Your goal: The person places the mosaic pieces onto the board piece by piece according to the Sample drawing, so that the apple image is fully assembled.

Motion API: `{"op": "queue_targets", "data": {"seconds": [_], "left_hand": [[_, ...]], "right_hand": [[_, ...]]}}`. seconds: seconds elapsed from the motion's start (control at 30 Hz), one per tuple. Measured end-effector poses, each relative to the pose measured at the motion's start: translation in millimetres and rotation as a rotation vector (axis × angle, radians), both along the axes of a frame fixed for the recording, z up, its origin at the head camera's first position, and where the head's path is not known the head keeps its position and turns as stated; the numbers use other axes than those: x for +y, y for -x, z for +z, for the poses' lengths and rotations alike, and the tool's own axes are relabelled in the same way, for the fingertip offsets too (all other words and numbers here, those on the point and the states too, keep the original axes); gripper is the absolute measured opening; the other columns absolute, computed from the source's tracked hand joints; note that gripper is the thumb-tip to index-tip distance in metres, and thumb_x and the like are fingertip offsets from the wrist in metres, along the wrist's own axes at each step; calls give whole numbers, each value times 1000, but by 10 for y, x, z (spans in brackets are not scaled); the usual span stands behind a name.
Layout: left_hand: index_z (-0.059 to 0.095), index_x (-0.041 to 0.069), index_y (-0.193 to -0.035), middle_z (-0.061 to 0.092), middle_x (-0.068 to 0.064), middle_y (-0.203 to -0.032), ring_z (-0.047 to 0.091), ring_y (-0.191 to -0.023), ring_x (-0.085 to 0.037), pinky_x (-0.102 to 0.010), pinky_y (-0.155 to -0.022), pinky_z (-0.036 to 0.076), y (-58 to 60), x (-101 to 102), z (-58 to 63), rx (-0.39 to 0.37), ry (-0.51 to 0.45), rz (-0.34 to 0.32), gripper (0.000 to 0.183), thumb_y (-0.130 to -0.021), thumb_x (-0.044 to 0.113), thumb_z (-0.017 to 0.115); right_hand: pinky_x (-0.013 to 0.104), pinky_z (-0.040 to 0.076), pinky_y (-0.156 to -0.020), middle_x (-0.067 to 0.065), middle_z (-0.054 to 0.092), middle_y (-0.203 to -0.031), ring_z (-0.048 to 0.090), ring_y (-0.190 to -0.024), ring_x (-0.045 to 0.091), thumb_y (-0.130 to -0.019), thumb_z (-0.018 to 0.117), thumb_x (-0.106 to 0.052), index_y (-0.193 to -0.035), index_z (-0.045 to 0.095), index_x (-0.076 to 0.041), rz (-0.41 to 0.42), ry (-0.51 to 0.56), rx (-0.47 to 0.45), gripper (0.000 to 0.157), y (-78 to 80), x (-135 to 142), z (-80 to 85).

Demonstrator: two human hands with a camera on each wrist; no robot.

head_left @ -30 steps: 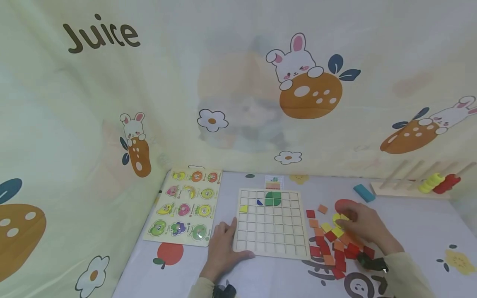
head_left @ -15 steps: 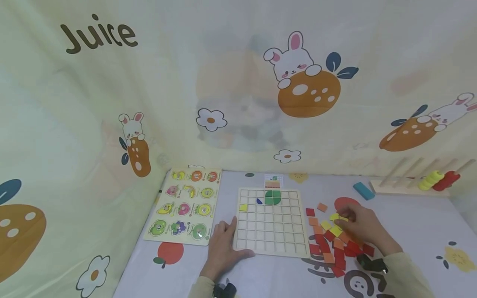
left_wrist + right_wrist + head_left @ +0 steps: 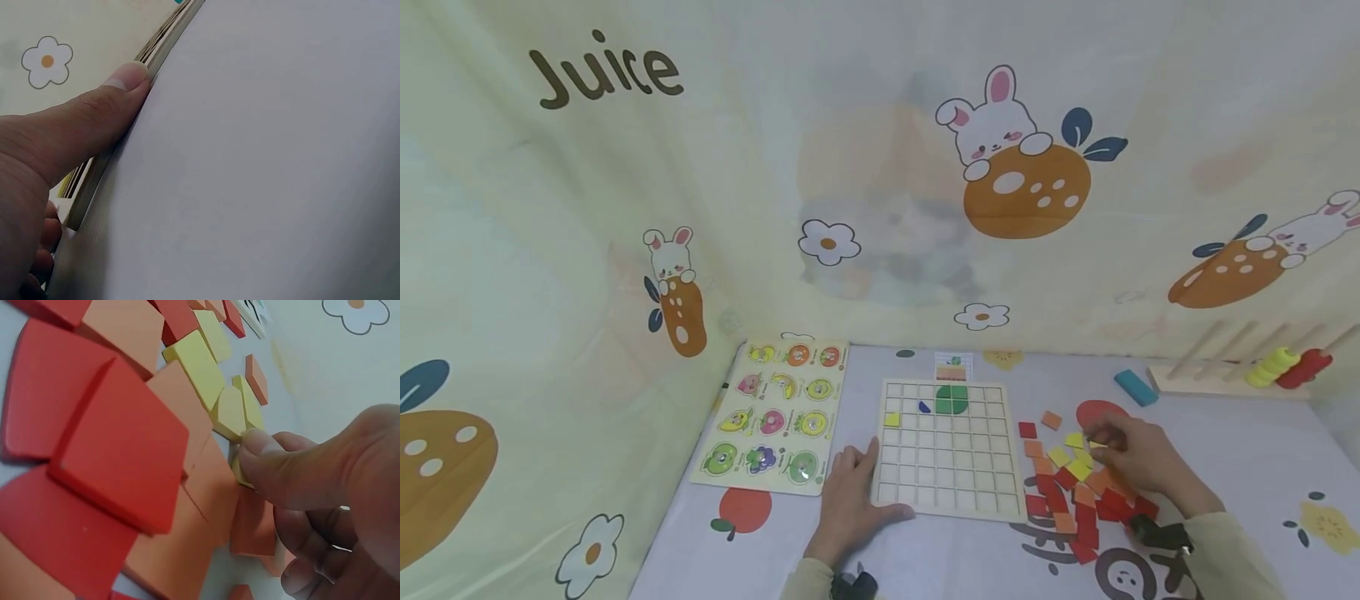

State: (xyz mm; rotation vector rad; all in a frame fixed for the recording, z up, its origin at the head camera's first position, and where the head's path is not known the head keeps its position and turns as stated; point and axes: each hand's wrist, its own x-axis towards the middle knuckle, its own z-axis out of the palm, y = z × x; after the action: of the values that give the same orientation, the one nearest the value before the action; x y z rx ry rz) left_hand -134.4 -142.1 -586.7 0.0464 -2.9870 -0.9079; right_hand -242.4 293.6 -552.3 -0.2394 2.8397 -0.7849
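My left hand (image 3: 847, 504) braces the near-left corner of a pale wooden grid board (image 3: 946, 475). Its thumb (image 3: 94, 119) lies straight along the near edge, the index finger along the left side. On the grid are green rounded tiles (image 3: 952, 400), a small dark blue piece (image 3: 924, 407) and a yellow tile (image 3: 892, 420). At the far end of a pile of loose tiles, my right hand (image 3: 1142, 457) pinches a small yellow tile (image 3: 241, 472), mostly hidden under the thumb. More yellow tiles (image 3: 195, 362) lie right beside the fingertips, with red tiles (image 3: 122, 447) and orange tiles (image 3: 212, 487) nearer.
Left of the grid lies a fruit puzzle board (image 3: 772, 421). A small pattern card (image 3: 952, 367) sits just behind the grid. Back right are a blue block (image 3: 1136, 388) and a wooden peg stand (image 3: 1228, 382) with yellow and red beads. Printed cloth walls rise behind and left.
My right hand has shifted slightly right, uncovering more of the yellow tiles beside its fingertips. The left hand and the grid board stay in place.
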Motion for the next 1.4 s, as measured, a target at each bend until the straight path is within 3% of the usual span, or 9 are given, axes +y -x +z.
{"op": "queue_targets", "data": {"seconds": [0.33,0.63,0.83,1.03,1.23,1.4], "left_hand": [[43,15,-163,37,6,-101,33,-90,-9,-24,-73,31,-5,-4,-16,-16,-9,2,126,-61,67,94],[43,15,-163,37,6,-101,33,-91,-9,-25,-74,31,-6,-1,-18,-20,-6,-3,125,-61,66,94],[42,16,-163,37,7,-101,33,-90,-8,-24,-74,31,-5,7,-41,-26,-7,-2,126,-61,68,94],[43,15,-163,37,7,-101,33,-89,-8,-23,-73,31,-22,10,-55,-19,-3,-5,126,-61,68,94],[43,16,-163,37,7,-101,33,-89,-8,-24,-73,30,-8,4,-41,-23,1,1,125,-61,67,94],[42,17,-164,37,7,-101,33,-90,-8,-23,-73,30,20,-6,-44,-19,3,6,126,-61,68,94]], "right_hand": [[36,52,-71,7,66,-90,58,-84,23,-93,81,-21,-112,70,1,-4,-35,-12,32,25,55,-13],[34,52,-69,7,66,-95,57,-83,21,-99,75,-32,-132,58,1,-15,18,-46,50,-6,35,-16],[34,51,-66,7,64,-90,57,-77,21,-96,78,-42,-129,52,2,-42,6,-61,61,-28,28,-9],[33,53,-64,5,68,-90,58,-78,21,-88,85,-42,-117,67,-2,-24,-1,-69,53,-88,20,-14],[35,59,-71,9,73,-105,63,-89,21,-86,88,-35,-126,72,-5,22,1,-99,52,-107,-13,33],[34,58,-72,6,71,-104,60,-87,20,-85,89,-35,-130,71,-6,54,-1,-116,56,-138,-80,74]]}}
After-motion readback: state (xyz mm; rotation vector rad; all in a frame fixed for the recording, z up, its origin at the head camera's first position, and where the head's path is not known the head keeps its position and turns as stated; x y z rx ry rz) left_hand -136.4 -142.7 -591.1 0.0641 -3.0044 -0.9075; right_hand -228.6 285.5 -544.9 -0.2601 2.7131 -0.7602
